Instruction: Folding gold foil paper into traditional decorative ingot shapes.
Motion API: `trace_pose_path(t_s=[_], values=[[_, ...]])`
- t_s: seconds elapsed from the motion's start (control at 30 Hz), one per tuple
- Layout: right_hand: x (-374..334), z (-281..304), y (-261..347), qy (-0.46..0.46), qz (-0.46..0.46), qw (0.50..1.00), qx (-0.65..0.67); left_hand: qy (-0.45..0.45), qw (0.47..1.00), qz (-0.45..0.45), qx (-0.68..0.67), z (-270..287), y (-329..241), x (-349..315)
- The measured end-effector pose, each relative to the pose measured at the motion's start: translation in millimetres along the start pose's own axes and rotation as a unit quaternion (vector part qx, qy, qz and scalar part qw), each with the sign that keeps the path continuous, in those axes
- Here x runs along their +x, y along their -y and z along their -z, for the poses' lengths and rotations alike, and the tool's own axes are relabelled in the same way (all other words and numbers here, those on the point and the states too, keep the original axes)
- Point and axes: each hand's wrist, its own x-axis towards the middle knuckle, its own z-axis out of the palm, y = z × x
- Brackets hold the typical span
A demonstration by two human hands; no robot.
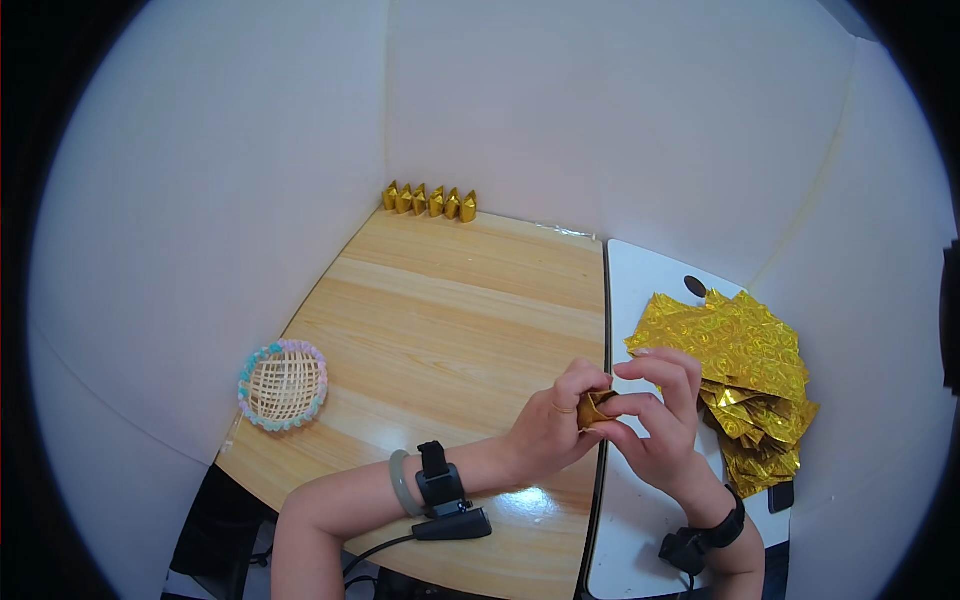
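Hands first: left hand (548, 432) and right hand (660, 415) meet near the desk's (450, 300) right edge, both pinched narrow around a small folded gold paper piece (596, 408). That thing looks super light, thin and crinkly, so I'd guess it creases easily and is best gripped by its folded edges with fingertips. Just right of the hands sits a stack of gold foil sheets (730, 350) on a white surface (640, 280). Left, a little woven basket (283, 384). Far back, a row of finished gold pieces (428, 201).
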Motion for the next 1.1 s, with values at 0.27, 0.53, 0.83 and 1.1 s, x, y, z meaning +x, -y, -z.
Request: trace_pose_path(t_s=[0.27, 0.53, 0.83, 1.1], values=[[-6, 0, -1, 0.021, 0.031, 0.999, -0.024, 0.002, 0.998, 0.063, 0.008, 0, -4, 1], [-5, -7, -4, -0.012, -0.048, 0.998, -0.046, -0.013, 0.986, 0.059, 0.157, 3, -13, 15], [1, 12, -9, -0.010, -0.041, 0.998, 0.034, 0.051, 0.972, 0.200, -0.115, 8, -11, 14], [2, 7, -23, 0.093, -0.113, 0.958, 0.248, 0.113, 0.932, 0.235, -0.253, 15, -13, 14]])
